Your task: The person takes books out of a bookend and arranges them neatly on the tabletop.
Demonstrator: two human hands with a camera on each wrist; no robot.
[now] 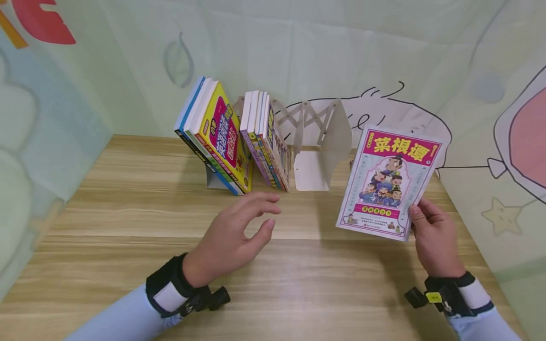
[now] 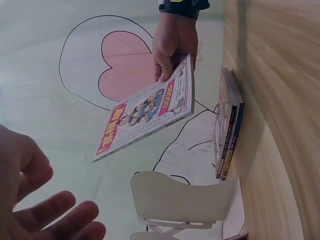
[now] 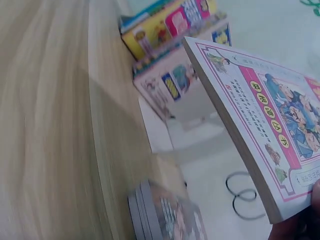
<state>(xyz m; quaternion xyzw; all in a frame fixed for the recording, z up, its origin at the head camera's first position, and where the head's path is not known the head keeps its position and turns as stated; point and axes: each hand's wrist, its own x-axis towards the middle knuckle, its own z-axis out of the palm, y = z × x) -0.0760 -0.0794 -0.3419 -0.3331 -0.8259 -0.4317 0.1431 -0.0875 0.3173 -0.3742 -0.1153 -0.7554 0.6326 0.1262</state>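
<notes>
My right hand [image 1: 437,239] holds a thin comic-style book [image 1: 390,184] by its lower right edge, thumb on the front cover. That cover is white with a pink title band, yellow characters and cartoon figures, and it is tilted up off the table. My left hand [image 1: 232,237] holds nothing, its fingers loosely bent and spread from the thumb. It hovers in front of a white folding metal book stand [image 1: 313,173]. Larger books [image 1: 222,137] lean in the stand's left section, and several thinner books [image 1: 266,142] lean in the middle one. The right section holds no book.
Behind the held book, a few more books [image 2: 227,125] stand on the table to the right of the stand, mostly hidden in the head view. The wooden table [image 1: 273,293] meets a printed cloth backdrop [image 1: 264,52] at the back and sides.
</notes>
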